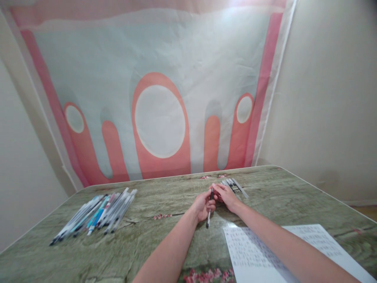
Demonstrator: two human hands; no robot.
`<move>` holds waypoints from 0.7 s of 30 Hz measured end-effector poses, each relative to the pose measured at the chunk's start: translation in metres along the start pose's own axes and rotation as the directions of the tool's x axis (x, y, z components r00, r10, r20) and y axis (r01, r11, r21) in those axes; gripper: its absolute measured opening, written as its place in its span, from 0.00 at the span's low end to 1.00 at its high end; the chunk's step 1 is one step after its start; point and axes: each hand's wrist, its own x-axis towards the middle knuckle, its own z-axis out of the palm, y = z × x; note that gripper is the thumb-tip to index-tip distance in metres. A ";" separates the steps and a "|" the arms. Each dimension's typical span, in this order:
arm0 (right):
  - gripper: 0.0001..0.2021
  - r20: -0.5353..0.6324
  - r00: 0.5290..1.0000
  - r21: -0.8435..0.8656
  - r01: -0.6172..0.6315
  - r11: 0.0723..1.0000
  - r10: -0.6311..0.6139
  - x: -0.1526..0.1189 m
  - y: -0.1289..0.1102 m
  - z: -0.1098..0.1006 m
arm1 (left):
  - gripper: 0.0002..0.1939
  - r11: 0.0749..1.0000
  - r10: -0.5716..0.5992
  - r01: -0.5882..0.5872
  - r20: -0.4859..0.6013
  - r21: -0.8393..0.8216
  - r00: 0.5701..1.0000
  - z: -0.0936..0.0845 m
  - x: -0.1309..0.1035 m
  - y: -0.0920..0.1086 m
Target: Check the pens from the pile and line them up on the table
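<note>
My left hand [202, 206] is closed around a pen [209, 218] with a clear barrel and dark parts. The pen stands steeply, its lower end sticking out below the fingers toward me. My right hand [226, 197] meets the left one, its fingertips pinched at the pen's dark upper end. Part of the pen is covered by fingers. Just behind the right hand lies a small row of clear pens [242, 188] with black parts, partly hidden by that hand.
A large heap of pens [118, 208], clear, blue and white, lies on the left of the wood-patterned table [159, 239]. A sheet of paper with handwriting [250, 251] lies under my right forearm. Behind the table hangs a pink and grey cloth [194, 59].
</note>
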 end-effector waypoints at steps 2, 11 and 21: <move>0.17 0.013 1.000 -0.022 0.013 1.000 -0.013 -0.001 -0.001 0.001 | 0.08 1.000 -0.020 0.021 0.018 -0.008 1.000 0.001 -0.001 0.002; 0.18 -0.022 0.999 -0.009 0.025 1.000 -0.026 0.001 -0.002 -0.003 | 0.08 0.994 -0.040 0.047 -0.077 0.095 0.996 0.012 -0.004 0.003; 0.19 -0.120 0.991 -0.084 0.047 0.995 -0.057 0.011 -0.006 -0.004 | 0.15 0.978 0.100 -0.077 -0.112 0.194 0.989 0.009 -0.001 -0.005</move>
